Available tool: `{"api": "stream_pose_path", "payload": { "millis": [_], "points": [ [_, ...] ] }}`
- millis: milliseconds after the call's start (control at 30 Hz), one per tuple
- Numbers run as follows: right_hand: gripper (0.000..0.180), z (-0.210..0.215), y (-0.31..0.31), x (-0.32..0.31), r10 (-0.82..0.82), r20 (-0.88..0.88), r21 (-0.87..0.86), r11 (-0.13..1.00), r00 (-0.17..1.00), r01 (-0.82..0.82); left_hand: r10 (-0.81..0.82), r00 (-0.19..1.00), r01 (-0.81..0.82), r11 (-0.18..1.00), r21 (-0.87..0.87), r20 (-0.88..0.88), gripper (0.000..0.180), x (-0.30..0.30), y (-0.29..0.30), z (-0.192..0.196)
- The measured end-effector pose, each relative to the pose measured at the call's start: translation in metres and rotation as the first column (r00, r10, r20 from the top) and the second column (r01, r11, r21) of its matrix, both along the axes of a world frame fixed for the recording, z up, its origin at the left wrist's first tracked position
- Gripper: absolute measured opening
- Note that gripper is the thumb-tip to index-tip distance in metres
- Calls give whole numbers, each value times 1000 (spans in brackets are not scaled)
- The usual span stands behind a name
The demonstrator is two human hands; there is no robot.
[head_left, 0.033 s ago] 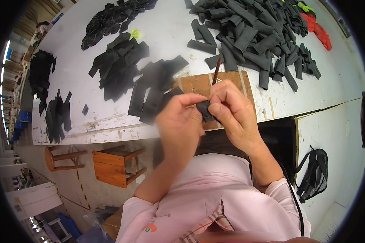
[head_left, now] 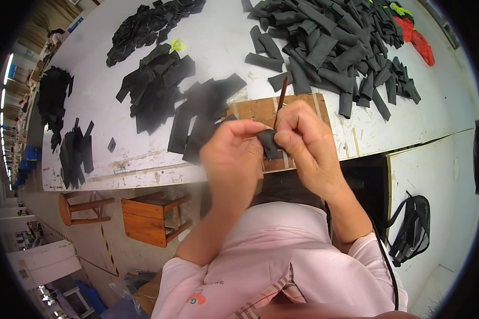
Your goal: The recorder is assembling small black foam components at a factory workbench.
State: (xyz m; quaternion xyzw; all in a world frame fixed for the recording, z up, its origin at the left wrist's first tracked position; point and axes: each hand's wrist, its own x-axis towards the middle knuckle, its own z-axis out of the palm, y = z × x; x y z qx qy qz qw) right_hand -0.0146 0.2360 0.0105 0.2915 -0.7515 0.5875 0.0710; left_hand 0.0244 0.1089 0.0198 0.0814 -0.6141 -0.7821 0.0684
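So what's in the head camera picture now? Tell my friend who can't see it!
A person's left hand and right hand hold a small dark piece between them, above a brown board on a white table. A thin brown stick pokes up by the right hand, and piles of dark strips lie across the table.

square wooden stool (head_left: 143,221) | red bag (head_left: 421,48) | black mesh bag (head_left: 418,226)

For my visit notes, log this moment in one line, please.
left hand: pinching black piece | right hand: pinching same piece, brown stick alongside | below: brown board | white table: black piles
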Motion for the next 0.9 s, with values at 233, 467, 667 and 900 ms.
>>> {"api": "stream_pose_path", "payload": {
  "millis": [233, 467, 667, 900],
  "points": [
    [22, 57, 9, -27, 181, 147, -195, 969, 972, -151, -449, 869, 354, 274, 894, -206, 25, -29, -9, 51],
    [28, 17, 21, -71, 266, 556, -211, 962, 787, -176, -485, 854, 148, -114, 982, -185, 20, -77, -11, -8],
    [28, -9, 13, -81, 319, 587, -247, 946, 744, -211, -483, 876, 45, 86, 995, 2, 17, -84, -22, -34],
    [26, -29, 15, -81, 411, 643, -316, 911, 646, -265, -422, 894, -168, -4, 986, 151, 15, -80, -18, -40]
  ]
}}
